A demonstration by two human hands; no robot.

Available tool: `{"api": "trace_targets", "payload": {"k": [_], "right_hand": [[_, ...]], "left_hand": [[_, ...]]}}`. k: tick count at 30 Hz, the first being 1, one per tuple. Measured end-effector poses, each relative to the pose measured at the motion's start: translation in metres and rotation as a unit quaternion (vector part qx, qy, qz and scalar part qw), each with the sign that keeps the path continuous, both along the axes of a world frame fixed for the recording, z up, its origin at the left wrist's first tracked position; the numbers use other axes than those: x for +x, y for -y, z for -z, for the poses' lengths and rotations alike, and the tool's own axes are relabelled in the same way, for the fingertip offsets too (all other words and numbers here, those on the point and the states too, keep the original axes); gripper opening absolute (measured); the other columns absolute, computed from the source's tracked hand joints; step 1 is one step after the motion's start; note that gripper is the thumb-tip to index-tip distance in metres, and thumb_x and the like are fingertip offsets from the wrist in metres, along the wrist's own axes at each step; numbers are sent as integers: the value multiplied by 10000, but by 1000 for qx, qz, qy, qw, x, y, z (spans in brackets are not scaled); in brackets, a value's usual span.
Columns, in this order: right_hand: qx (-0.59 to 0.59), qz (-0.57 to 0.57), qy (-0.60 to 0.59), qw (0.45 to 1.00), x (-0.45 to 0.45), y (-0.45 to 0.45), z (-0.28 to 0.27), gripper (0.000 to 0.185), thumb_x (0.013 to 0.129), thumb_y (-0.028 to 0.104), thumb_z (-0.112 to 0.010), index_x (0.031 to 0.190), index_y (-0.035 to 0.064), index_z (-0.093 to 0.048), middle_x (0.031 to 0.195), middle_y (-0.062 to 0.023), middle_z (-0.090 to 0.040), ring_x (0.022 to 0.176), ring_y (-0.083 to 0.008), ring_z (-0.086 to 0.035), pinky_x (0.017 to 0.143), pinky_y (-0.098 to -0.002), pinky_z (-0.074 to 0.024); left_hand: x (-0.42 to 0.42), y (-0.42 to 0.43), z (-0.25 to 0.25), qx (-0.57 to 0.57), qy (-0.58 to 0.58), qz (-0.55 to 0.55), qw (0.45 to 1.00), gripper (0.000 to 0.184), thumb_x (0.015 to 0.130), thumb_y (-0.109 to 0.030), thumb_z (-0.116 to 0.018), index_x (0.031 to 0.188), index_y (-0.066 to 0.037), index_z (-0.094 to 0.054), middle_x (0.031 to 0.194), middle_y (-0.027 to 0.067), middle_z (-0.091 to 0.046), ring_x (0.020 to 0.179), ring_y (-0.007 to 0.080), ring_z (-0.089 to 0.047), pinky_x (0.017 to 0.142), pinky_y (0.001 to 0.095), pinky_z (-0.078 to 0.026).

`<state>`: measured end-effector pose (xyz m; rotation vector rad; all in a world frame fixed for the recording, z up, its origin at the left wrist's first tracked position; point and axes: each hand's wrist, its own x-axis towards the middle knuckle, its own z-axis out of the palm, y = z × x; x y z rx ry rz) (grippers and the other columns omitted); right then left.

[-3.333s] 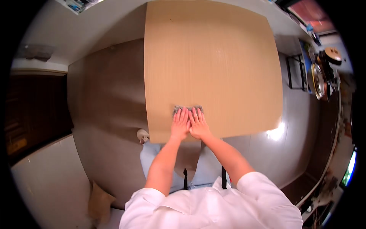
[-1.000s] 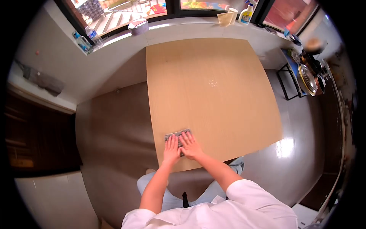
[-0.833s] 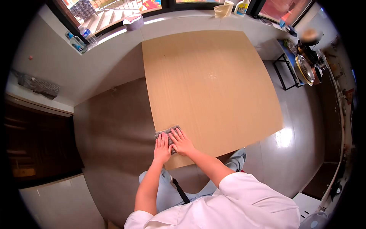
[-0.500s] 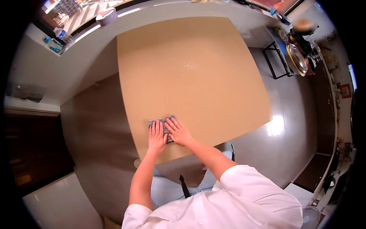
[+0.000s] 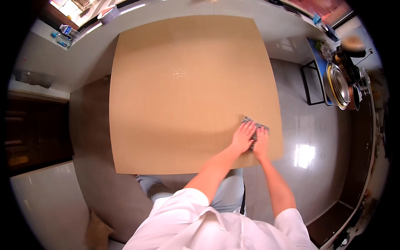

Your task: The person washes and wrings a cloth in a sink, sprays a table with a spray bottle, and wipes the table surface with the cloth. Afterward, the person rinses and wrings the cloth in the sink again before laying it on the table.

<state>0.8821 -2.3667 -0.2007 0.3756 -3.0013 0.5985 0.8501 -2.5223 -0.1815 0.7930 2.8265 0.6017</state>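
Near the right edge of a light wood-coloured tabletop [image 5: 187, 108] lies a folded grey cloth [image 5: 260, 125]. My left hand [image 5: 244, 136] rests flat on the left part of the cloth, its fingers stretched forward. Close beside it, my right hand [image 5: 261, 143] is laid flat on the right part, fingers also extended. Both hands press the cloth against the tabletop and cover much of it. A small patch of clear droplets [image 5: 179, 74] shows on the far half of the table.
Plastic bottles [image 5: 61, 39] stand on the ledge at the far left. To the right, a black-framed stand [image 5: 307, 85] has metal basins [image 5: 338, 85] beside it. Grey floor tiles [image 5: 291, 125] surround the table, and a brown cardboard piece [image 5: 98, 231] lies at the lower left.
Both hands and the cloth have slid from the left near part of the tabletop to its right side. The camera view has turned and shifted as well.
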Motion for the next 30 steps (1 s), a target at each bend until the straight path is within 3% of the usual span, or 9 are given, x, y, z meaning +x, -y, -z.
{"api": "trace_targets", "payload": {"k": [3, 6, 7, 9, 12, 18, 20, 24, 30], "right_hand": [[-42, 97, 59, 993, -21, -64, 16, 546, 844, 153, -395, 1353, 35, -237, 1422, -154, -193, 1319, -362, -113, 1062, -457, -129], [-43, 162, 89, 982, -38, -49, -10, 539, 881, 233, -370, 1361, 39, -219, 1429, -151, -171, 1322, -355, -105, 1060, -455, -121], [23, 168, 54, 984, -40, -41, -6, 557, 900, 321, -339, 1367, 45, -209, 1441, -134, -143, 1329, -334, -96, 1063, -451, -101], [74, 184, 74, 977, -48, -24, -6, 562, 900, 334, -323, 1370, 48, -204, 1445, -126, -132, 1331, -326, -91, 1066, -448, -94], [142, 188, 96, 967, -68, 19, -16, 578, 896, 364, -295, 1375, 55, -200, 1452, -111, -120, 1336, -310, -88, 1070, -450, -70], [151, 68, 78, 983, -114, 161, -14, 593, 871, 353, -335, 1376, 69, -212, 1454, -96, -130, 1343, -289, -80, 1079, -447, -55], [127, 5, 7, 992, -115, 220, -3, 604, 851, 356, -361, 1372, 77, -233, 1448, -100, -156, 1343, -284, -87, 1082, -442, -51], [77, -71, -9, 994, -102, 354, -18, 582, 830, 318, -363, 1340, 48, -293, 1429, -120, -203, 1329, -297, -137, 1076, -444, -93], [31, -136, -7, 990, -44, 538, -26, 579, 817, 313, -355, 1330, 48, -311, 1421, -113, -221, 1319, -300, -165, 1075, -441, -106]], "left_hand": [[-19, -49, -5, 5, -3, 12, 1000, 667, 840, -420, -420, 1368, -64, -222, 1448, 78, -147, 1341, 215, -95, 1096, 379, -46], [-32, -64, -3, 17, 9, 24, 1000, 614, 876, -404, -340, 1377, -77, -201, 1456, 52, -124, 1342, 190, -85, 1100, 359, -16], [-34, -65, 1, 20, 0, 13, 1000, 581, 888, -371, -308, 1378, -79, -200, 1456, 47, -124, 1341, 186, -86, 1101, 355, -20], [-37, -58, 2, 25, 7, -6, 1000, 518, 909, -293, -232, 1381, -84, -194, 1457, 33, -127, 1341, 175, -87, 1100, 353, -22], [-51, -22, 4, 38, -18, -50, 998, 521, 901, -307, -261, 1369, -79, -238, 1447, 48, -165, 1336, 187, -119, 1096, 364, -43], [-71, 118, 13, 69, 23, -164, 984, 520, 899, -298, -252, 1368, -74, -241, 1441, 66, -188, 1336, 206, -142, 1093, 380, -72], [-65, 178, 20, -1, 20, -187, 982, 569, 888, -333, -293, 1374, -52, -203, 1454, 89, -128, 1347, 233, -87, 1091, 396, -53], [-34, 307, 35, -63, -57, -257, 963, 574, 897, -330, -302, 1385, -63, -160, 1456, 96, -109, 1347, 241, -77, 1089, 398, -61], [42, 484, 6, -129, -15, -312, 941, 590, 896, -320, -330, 1389, -68, -125, 1461, 82, -61, 1346, 244, -64, 1085, 411, -78]]}}
